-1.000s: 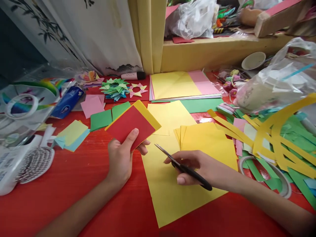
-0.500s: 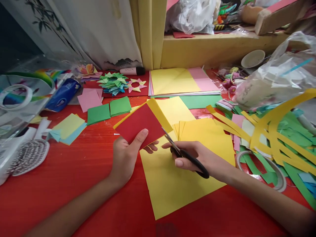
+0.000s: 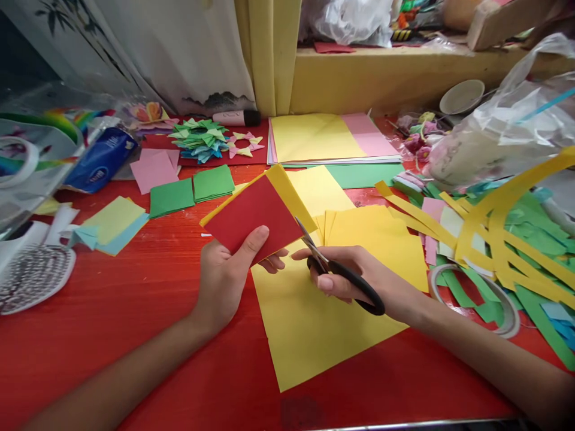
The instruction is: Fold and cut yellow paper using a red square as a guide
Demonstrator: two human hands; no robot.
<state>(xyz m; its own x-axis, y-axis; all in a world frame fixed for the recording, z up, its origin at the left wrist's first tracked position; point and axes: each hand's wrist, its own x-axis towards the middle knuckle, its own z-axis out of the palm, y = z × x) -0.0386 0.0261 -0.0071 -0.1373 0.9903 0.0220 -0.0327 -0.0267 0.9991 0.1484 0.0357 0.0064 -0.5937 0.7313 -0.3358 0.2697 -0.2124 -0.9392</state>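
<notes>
My left hand (image 3: 231,269) pinches a red paper square (image 3: 254,218) laid over yellow paper (image 3: 290,194), thumb on top and fingers beneath. A yellow strip shows past the square's upper right and upper left edges. My right hand (image 3: 354,275) grips black-handled scissors (image 3: 353,281), whose blades point up and left at the right corner of the held papers. Whether the blades touch the paper is hard to tell. Below both hands lies a large yellow sheet (image 3: 309,335), with several smaller yellow pieces (image 3: 372,239) over its upper right part.
Green squares (image 3: 173,197), pink squares (image 3: 155,170) and folded paper stars (image 3: 202,137) lie at the back left, near a hairbrush (image 3: 36,278). A paper stack (image 3: 309,137) sits behind. On the right are a tape roll (image 3: 510,314), yellow offcuts (image 3: 498,239) and a plastic bag (image 3: 480,143).
The view has shifted slightly, so most things sit a little higher in the picture. Both hands keep their holds, with the scissors still by the papers' right corner.
</notes>
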